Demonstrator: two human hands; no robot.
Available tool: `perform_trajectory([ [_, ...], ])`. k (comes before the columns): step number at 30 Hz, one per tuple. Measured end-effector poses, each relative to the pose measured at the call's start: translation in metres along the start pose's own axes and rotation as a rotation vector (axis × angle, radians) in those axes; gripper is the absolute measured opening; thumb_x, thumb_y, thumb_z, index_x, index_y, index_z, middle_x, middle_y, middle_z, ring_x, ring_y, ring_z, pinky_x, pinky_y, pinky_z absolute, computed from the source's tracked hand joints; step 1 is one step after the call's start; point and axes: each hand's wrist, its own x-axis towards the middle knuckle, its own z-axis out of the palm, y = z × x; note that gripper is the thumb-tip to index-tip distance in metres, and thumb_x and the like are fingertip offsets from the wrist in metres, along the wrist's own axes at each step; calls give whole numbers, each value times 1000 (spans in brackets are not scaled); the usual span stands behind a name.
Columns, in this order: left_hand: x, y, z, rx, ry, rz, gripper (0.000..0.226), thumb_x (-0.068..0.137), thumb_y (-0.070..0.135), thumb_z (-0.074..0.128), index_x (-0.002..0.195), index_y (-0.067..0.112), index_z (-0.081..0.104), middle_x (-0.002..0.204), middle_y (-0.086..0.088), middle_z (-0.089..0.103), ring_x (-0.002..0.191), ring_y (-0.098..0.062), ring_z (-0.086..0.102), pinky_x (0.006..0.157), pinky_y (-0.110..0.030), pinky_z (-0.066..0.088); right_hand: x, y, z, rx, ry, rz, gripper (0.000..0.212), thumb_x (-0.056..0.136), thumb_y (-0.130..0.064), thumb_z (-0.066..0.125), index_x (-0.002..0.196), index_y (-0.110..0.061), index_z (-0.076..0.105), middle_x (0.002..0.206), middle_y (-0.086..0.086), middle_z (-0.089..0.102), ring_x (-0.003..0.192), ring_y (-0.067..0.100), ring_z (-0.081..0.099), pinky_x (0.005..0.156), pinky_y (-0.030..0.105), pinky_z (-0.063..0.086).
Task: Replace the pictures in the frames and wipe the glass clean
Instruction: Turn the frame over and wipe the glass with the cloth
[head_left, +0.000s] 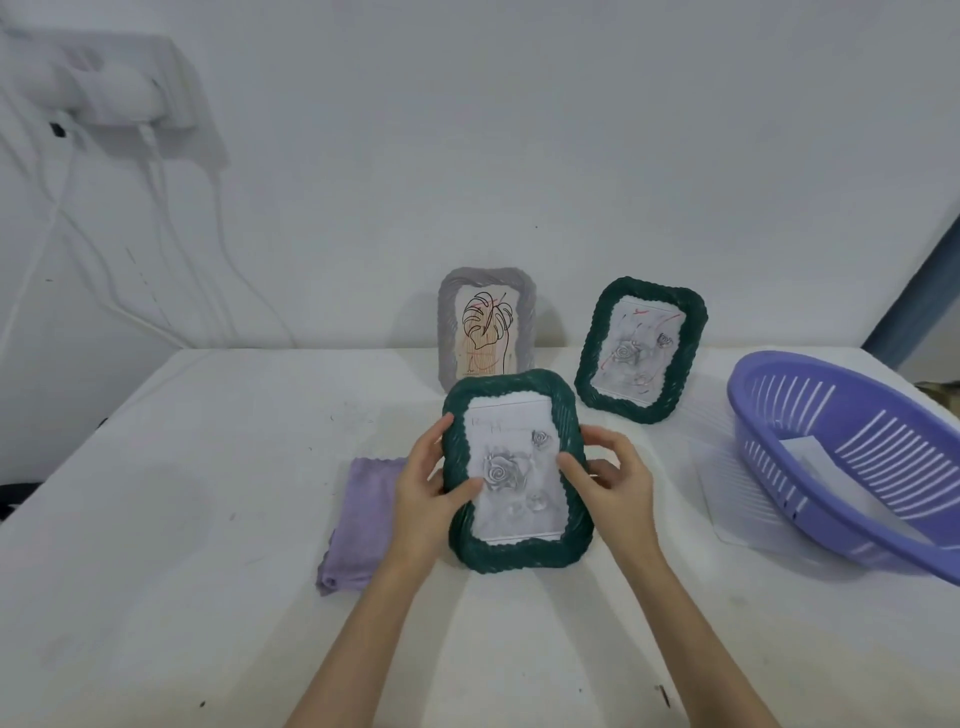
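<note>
I see both hands just below the middle of the picture, holding a dark green frame (516, 470) upright between them, its glass face turned toward me. My left hand (427, 493) grips the frame's left edge, fingers curled behind it and the thumb lying across the front onto the glass. My right hand (610, 480) grips the right edge the same way, thumb on the green border and fingers wrapped round the back. The picture inside shows grey roses on white paper.

Just left of the held frame, partly hidden under my left wrist, a lilac cloth (358, 525) lies folded on the white table (182, 519). Behind the held frame, at the centre of the picture, a grey frame (485, 322) with a leaf drawing stands against the wall, its lower part covered by the green one. To its right a second green frame (641, 348) stands tilted back, also carrying a rose picture.

At the right edge a purple slotted basket (852, 457) sits tilted on the table with white paper (810, 452) inside it. In the upper left, a white socket block (119, 83) with cables hangs on the wall.
</note>
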Motion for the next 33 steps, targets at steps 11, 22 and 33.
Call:
perform_trajectory([
  [11, 14, 32, -21, -68, 28, 110, 67, 74, -13, 65, 124, 30, 53, 124, 8, 58, 105, -12, 64, 80, -25, 55, 39, -33, 27, 319, -377, 8, 74, 70, -33, 68, 132, -44, 30, 131, 1, 55, 120, 14, 53, 97, 33, 45],
  [22, 56, 41, -83, 55, 103, 220, 78, 72, -8, 70, 133, 33, 43, 130, 9, 54, 116, -4, 55, 90, -26, 52, 84, -35, 102, 286, -582, -173, 70, 84, 11, 54, 139, -23, 28, 135, -25, 42, 127, -9, 38, 102, 15, 38],
  [33, 144, 37, -140, 289, 389, 333, 78, 73, -11, 67, 129, 37, 40, 132, 15, 48, 118, 1, 47, 80, -10, 49, 158, -32, 225, 394, -557, -76, 79, 75, 23, 49, 128, -36, 47, 140, -2, 48, 128, 13, 46, 104, 43, 42],
])
